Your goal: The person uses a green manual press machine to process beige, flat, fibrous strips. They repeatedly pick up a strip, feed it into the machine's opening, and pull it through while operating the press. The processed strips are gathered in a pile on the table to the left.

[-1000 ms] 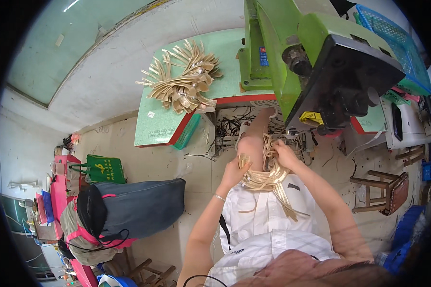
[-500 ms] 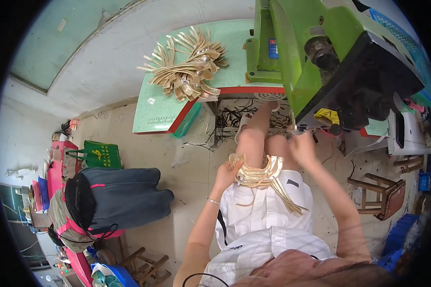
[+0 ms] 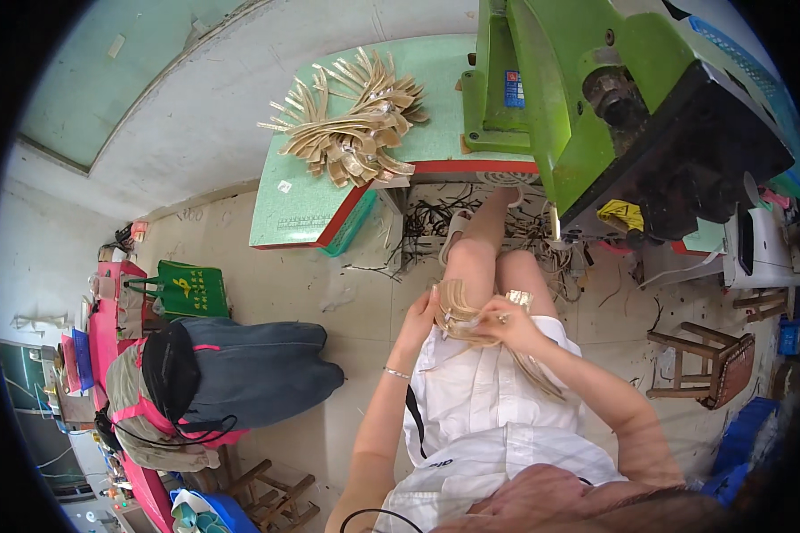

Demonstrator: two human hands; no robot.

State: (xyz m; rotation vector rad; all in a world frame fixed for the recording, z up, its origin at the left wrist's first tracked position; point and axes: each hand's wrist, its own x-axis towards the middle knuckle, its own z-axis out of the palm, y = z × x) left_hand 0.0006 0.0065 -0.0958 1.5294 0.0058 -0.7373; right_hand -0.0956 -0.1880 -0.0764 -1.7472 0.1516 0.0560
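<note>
Curved gold and beige straps (image 3: pixel 458 313) hang over my lap, between my two hands. My left hand (image 3: pixel 417 322) pinches their left end. My right hand (image 3: pixel 512 323) has its fingers closed on the right part of the same straps, partly covering them. More gold straps (image 3: pixel 539 375) trail down across my white clothing below my right hand. On the green table ahead lies a fanned pile of similar gold straps (image 3: pixel 351 133), well beyond both hands.
A green machine (image 3: pixel 542 107) with a dark head stands on the red-edged table (image 3: pixel 284 209), at the right. Black scraps (image 3: pixel 436 222) litter the floor beneath. At the left are a green bag (image 3: pixel 191 289) and a chair draped with clothing (image 3: pixel 249 360); a wooden stool (image 3: pixel 711 364) stands at the right.
My right hand has come down from beside the machine's head to the straps on my lap and closed on them. My left hand keeps hold, and the straps have turned.
</note>
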